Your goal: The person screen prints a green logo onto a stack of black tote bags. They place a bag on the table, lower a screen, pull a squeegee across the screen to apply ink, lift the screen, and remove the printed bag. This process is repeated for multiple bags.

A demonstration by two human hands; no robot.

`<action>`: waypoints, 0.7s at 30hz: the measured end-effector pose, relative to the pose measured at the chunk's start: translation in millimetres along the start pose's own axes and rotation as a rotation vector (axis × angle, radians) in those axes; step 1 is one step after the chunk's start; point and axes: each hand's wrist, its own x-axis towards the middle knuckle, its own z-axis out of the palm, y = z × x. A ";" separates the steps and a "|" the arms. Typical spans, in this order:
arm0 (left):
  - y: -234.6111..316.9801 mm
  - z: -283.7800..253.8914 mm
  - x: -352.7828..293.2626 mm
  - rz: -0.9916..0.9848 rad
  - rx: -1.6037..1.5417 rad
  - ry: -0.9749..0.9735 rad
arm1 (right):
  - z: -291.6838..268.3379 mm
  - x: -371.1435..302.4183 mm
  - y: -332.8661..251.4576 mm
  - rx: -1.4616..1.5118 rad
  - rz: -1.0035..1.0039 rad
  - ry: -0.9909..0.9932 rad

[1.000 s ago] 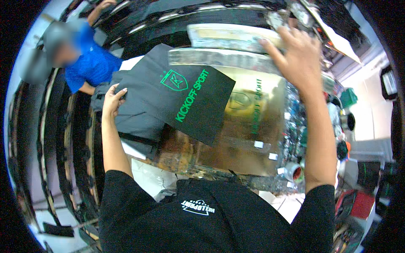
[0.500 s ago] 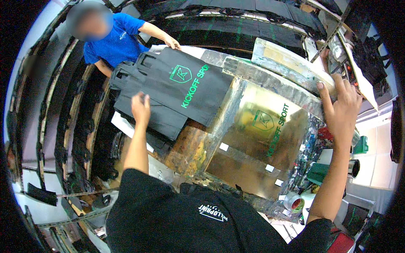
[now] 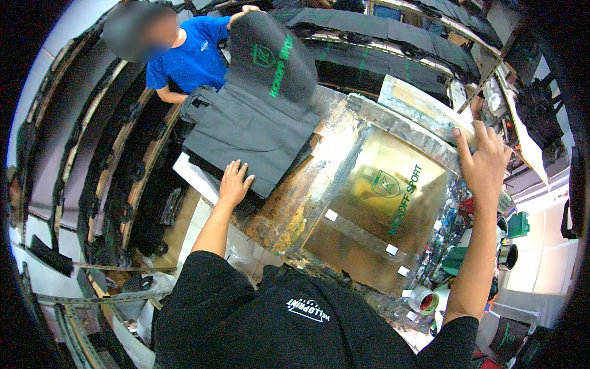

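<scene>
The person's left hand (image 3: pixel 235 183) lies palm down with its fingers spread, the fingertips on the near edge of a stack of black bags (image 3: pixel 252 138). Nothing is pinched there. The left forearm (image 3: pixel 215 227) reaches far and slightly right out of a black sleeve, and the wrist looks nearly straight.

The right hand (image 3: pixel 485 150) is on the right, farther from the body, its back turned up. Its thumb stands well apart from the fingers, which bend over the near right end of a pale, paint-smeared board (image 3: pixel 418 111); whether they close around it I cannot tell. The right forearm (image 3: pixel 479 240) extends almost straight away from the body along the right side.

The stack sits left of centre. At its far side a single bag (image 3: pixel 270 61) with a green crest and lettering is lifted and curved, its outline blurred. A co-worker in a blue shirt (image 3: pixel 200 55) stands at the far left, one hand (image 3: pixel 251 9) at that bag's far edge.

Between the person's forearms, to the right of the stack, lies a bronze-coloured panel (image 3: pixel 344 252) bearing a green crest and lettering, with small white tabs (image 3: pixel 391 249) on its near part. A jar (image 3: pixel 424 300) with red inside stands by its near right corner.
</scene>
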 end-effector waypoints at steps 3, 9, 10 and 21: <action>5.5 -15.2 -7.2 0.143 0.062 -0.029 | 1.0 -2.9 2.4 0.000 0.008 -0.001; 3.6 -28.7 -17.5 0.236 0.051 -0.123 | -3.8 -3.1 -3.0 0.008 0.033 -0.025; 0.1 -27.6 -15.6 0.233 0.061 -0.136 | -3.5 -2.7 -3.0 0.008 0.034 -0.023; 16.2 -67.8 12.8 0.190 -0.066 -0.280 | -8.0 -2.6 -2.5 0.050 0.041 -0.032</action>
